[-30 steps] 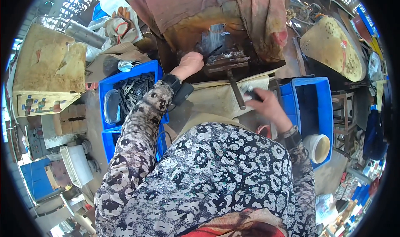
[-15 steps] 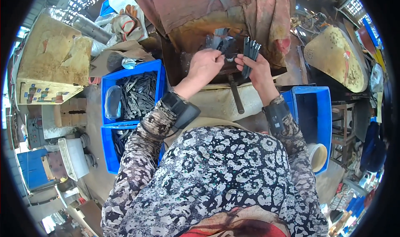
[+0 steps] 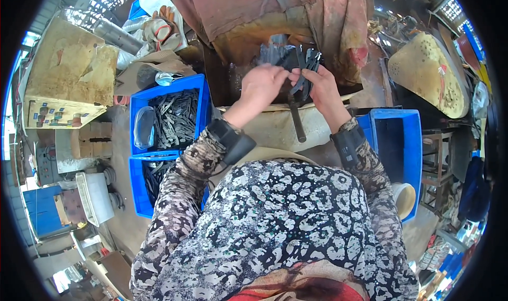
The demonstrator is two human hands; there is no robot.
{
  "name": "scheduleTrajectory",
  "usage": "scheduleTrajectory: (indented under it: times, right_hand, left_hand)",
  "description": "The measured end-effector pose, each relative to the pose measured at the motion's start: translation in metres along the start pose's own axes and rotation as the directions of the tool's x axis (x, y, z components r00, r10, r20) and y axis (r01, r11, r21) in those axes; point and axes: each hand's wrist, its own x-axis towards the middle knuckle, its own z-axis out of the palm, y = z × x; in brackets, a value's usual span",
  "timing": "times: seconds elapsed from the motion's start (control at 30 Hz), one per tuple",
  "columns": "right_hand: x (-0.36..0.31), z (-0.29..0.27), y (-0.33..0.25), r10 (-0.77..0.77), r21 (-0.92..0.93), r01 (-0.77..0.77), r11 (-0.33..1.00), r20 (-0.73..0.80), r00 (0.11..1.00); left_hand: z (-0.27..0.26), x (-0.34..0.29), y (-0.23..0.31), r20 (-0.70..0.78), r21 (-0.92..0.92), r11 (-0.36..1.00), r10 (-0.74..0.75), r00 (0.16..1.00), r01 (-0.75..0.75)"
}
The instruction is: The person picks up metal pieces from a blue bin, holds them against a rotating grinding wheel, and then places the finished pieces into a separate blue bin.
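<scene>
My right hand (image 3: 324,91) grips a fanned bunch of dark flat metal strips (image 3: 308,71), their tips pointing up and away from me. Its thumb lies across them, and one strip stands a little apart on the left of the bunch. Close beside it, my left hand (image 3: 262,85) is closed in a pinch at a dark strip (image 3: 288,59); its fingertips are slightly blurred. Both hands are over the front of a rusty, dark-walled recess (image 3: 233,81). Wet-looking or shiny material (image 3: 271,53) lies behind my fingers, too unclear to name.
A stained reddish cloth (image 3: 254,7) drapes over the recess. Below my hands a dark rod handle (image 3: 298,121) sticks out toward me. Two blue bins on the left, one a bin (image 3: 202,105) with a clear plastic tub (image 3: 144,127), hold strips. Another blue bin (image 3: 413,166) stands right.
My right hand has moved left and slightly down, bringing its bunch close to my left hand. The strips are now tilted and more spread. My left hand has shifted only slightly.
</scene>
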Motion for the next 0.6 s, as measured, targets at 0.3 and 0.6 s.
scheduleTrajectory:
  times: [0.3,0.6]
  right_hand:
    - [-0.017,0.011,0.006,0.035,-0.002,-0.035,0.999,0.14,0.989]
    - [-0.013,0.002,-0.002,0.102,0.004,-0.103,0.995,0.071,0.992]
  left_hand:
    - [0.01,0.005,-0.008,0.484,-0.866,-0.17,-0.52,0.704,0.471]
    - [0.004,0.001,-0.006,0.356,-0.919,-0.091,-0.614,0.705,0.384]
